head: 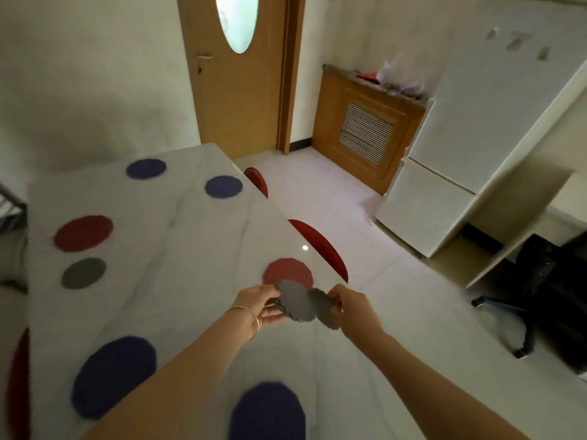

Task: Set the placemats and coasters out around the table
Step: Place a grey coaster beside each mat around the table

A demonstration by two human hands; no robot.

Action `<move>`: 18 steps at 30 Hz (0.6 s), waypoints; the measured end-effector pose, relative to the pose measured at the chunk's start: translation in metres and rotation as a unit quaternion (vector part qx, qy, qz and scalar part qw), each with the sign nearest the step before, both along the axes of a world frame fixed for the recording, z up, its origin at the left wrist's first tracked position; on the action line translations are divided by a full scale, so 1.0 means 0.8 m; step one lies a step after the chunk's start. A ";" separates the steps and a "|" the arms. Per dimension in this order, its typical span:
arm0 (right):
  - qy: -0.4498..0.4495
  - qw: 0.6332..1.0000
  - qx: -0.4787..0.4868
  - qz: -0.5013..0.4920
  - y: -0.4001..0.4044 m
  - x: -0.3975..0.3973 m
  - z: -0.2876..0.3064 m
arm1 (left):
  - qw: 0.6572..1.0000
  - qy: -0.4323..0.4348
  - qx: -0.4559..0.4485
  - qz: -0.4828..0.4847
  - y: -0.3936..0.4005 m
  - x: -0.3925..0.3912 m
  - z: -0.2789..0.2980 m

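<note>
Above the white tabletop (197, 249), the left hand (263, 308) grips a small stack of grey coasters (293, 304), while the right hand (347, 308) pinches another grey coaster (322, 308) at its edge. Both are held just beside the red mat (287, 270); blue mats (112, 374) lie nearer the person.

Your left forearm covers part of the big blue mat (108, 376), and the bottom edge cuts another blue mat (266, 411). How many grey coasters (297, 304) you hold is unclear.
</note>
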State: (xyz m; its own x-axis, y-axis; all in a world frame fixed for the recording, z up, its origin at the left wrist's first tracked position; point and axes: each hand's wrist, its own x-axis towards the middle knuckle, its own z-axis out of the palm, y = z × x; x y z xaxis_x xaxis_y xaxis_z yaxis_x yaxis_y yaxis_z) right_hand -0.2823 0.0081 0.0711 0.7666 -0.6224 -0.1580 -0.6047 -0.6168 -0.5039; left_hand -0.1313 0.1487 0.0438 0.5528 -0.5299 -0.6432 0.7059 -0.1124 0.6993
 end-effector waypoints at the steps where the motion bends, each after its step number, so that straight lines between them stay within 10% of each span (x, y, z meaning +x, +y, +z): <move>1: 0.006 1.000 -0.004 0.011 -0.010 0.004 -0.007 | 1.000 -0.003 0.005 0.017 0.004 0.006 0.000; 18: -0.014 0.905 -0.099 0.414 -0.060 -0.051 -0.106 | 0.927 0.032 0.045 0.372 0.029 -0.130 -0.002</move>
